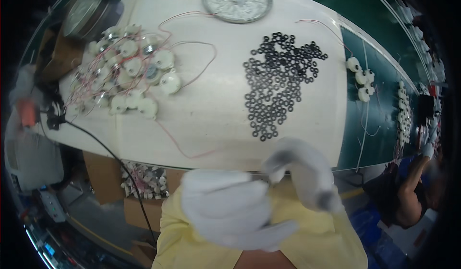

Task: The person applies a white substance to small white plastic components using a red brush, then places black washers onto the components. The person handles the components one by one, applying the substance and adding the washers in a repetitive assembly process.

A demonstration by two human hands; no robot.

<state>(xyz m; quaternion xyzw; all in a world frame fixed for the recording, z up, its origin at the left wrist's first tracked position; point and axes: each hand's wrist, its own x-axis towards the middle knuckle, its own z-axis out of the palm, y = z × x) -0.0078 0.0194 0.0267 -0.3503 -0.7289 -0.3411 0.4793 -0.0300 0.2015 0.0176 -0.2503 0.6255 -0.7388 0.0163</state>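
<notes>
My left hand (228, 209), in a white glove, is held in front of my yellow clothing, just off the table's near edge. Its fingers stretch out side by side and the thumb stands apart; nothing shows in it. My right hand (305, 173), gloved too, is at the table edge to its right. Motion smears its bent fingers, so I cannot make out whether they hold anything. Beyond that hand lies a spread of small black rings (281, 77). A heap of small motors with white round housings (132, 67) and thin red wires sits on the left.
A round metal dish (257, 12) holds a pale substance at the far edge of the white table (211, 115). More white motor units (363, 79) lie on the green surface at right. A black cable (103, 146) crosses the left side. A person (408, 192) works at far right.
</notes>
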